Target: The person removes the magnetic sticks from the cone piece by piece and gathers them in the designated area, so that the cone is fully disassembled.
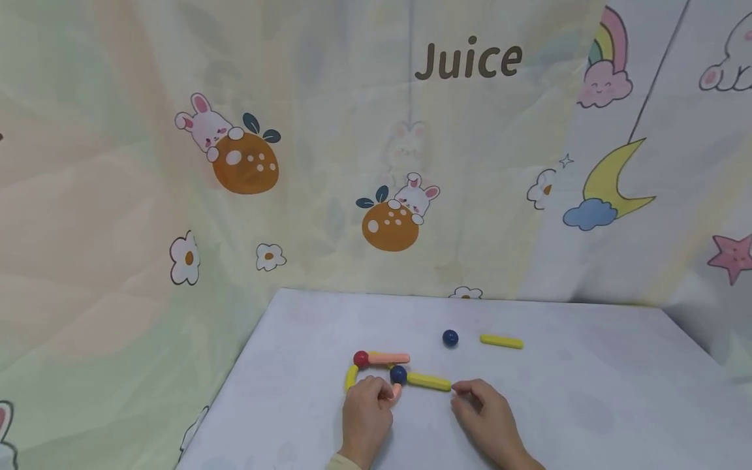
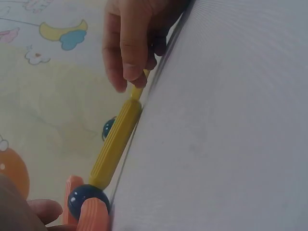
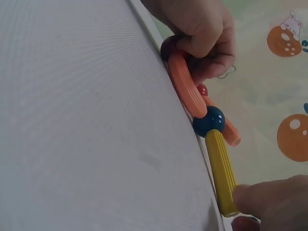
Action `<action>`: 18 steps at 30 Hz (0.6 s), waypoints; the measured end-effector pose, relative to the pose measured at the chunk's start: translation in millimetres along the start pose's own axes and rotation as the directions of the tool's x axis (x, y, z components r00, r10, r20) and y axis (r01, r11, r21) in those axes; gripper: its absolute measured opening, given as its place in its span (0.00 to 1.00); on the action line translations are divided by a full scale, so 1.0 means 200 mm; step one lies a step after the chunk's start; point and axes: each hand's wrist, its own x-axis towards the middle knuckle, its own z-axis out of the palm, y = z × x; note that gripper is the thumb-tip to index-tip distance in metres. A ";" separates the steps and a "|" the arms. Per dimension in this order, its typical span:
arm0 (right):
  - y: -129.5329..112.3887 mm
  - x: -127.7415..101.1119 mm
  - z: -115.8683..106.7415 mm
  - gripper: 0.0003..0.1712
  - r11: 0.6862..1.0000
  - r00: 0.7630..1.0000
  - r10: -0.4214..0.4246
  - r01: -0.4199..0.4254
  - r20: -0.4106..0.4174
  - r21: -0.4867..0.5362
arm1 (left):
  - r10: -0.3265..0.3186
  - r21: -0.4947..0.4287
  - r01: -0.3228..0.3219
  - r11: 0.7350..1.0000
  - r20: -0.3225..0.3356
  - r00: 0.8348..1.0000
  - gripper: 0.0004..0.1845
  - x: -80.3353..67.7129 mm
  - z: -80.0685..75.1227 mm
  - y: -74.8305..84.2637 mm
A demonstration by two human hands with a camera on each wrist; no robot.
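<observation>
1. So the left hand (image 1: pixel 367 418) is grasping a dark ball (image 3: pixel 170 47), thumb and fingers curling round it.
2. A curved pink stick (image 3: pixel 186 86) is running from that dark ball to a joined blue ball (image 1: pixel 398 374), and a joined yellow stick (image 1: pixel 429 382) is sticking out the other side, all sitting on the white table (image 1: pixel 587 391).
3. The right hand (image 1: pixel 490 418) is hanging loose, not gripping anything, with its fingertips hovering right at the yellow stick's free end. Can't tell if they're actually touching.
4. Just behind, a red ball (image 1: pixel 361 359) is linking a straight pink stick (image 1: pixel 389 358) and a curved yellow stick (image 1: pixel 351 376).
5. Further back, a loose blue ball (image 1: pixel 450 337) and a loose yellow stick (image 1: pixel 502 341) are lying apart, near the cartoon-print backdrop (image 1: pixel 317 98).
</observation>
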 end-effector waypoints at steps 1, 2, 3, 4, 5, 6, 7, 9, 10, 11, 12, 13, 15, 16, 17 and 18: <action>0.00 0.00 0.00 0.17 1.000 1.000 -0.017 0.017 0.005 0.001 | -0.009 -0.009 0.009 1.000 0.012 1.000 0.20 0.00 0.00 0.00; 0.00 -0.01 0.00 0.19 0.999 0.999 -0.032 0.032 0.010 0.001 | -0.015 -0.014 0.015 1.000 0.020 1.000 0.20 0.00 0.00 0.01; 0.00 -0.01 -0.01 0.20 0.999 0.999 -0.042 0.042 0.017 -0.008 | -0.016 -0.019 0.017 1.000 0.025 1.000 0.20 0.00 0.00 0.01; 0.00 -0.01 -0.01 0.21 0.998 0.998 -0.057 0.057 0.027 -0.022 | -0.016 -0.024 0.017 1.000 0.026 1.000 0.20 0.00 0.00 0.01; 0.00 -0.01 -0.01 0.21 0.997 0.997 -0.067 0.068 0.037 -0.037 | -0.013 -0.024 0.014 1.000 0.027 1.000 0.20 0.00 0.00 0.02; 0.00 -0.01 -0.01 0.19 0.995 0.996 -0.074 0.077 0.047 -0.056 | -0.012 -0.026 0.012 1.000 0.029 0.999 0.20 0.00 0.00 0.02; 0.00 -0.01 -0.02 0.18 0.994 0.995 -0.077 0.081 0.056 -0.072 | -0.009 -0.025 0.009 1.000 0.032 0.999 0.21 0.00 0.00 0.02; -0.01 -0.01 -0.02 0.16 0.990 0.994 -0.081 0.089 0.075 -0.108 | 0.006 -0.023 -0.005 1.000 0.031 1.000 0.21 0.00 0.00 0.02; -0.01 -0.01 -0.02 0.15 0.989 0.993 -0.082 0.091 0.080 -0.118 | 0.013 -0.016 -0.013 1.000 0.027 1.000 0.21 0.00 0.00 0.02; -0.01 -0.01 -0.02 0.14 0.988 0.993 -0.082 0.092 0.082 -0.124 | 0.023 -0.006 -0.023 1.000 0.020 1.000 0.20 0.00 0.00 0.02; -0.01 -0.01 -0.02 0.14 0.988 0.993 -0.082 0.091 0.081 -0.122 | 0.038 0.009 -0.038 0.999 0.009 0.999 0.20 0.00 0.01 0.02; -0.01 -0.01 -0.02 0.14 0.989 0.993 -0.083 0.092 0.080 -0.119 | 0.053 0.026 -0.053 0.998 -0.008 0.999 0.20 0.00 0.01 0.02; -0.01 -0.01 -0.02 0.14 0.989 0.992 -0.094 0.102 0.081 -0.108 | 0.074 0.064 -0.071 0.995 -0.048 0.996 0.20 0.00 0.01 0.01; 0.00 -0.02 -0.02 0.14 0.989 0.992 -0.099 0.107 0.083 -0.099 | 0.083 0.080 -0.078 0.994 -0.068 0.994 0.20 0.00 0.01 0.00; 0.00 -0.02 -0.02 0.15 0.989 0.991 -0.104 0.113 0.087 -0.094 | 0.095 0.088 -0.088 0.992 -0.088 0.992 0.20 0.00 0.01 0.00; 0.00 -0.02 -0.01 0.15 0.989 0.990 -0.111 0.119 0.092 -0.089 | 0.105 0.088 -0.096 0.991 -0.097 0.990 0.20 0.00 0.01 0.00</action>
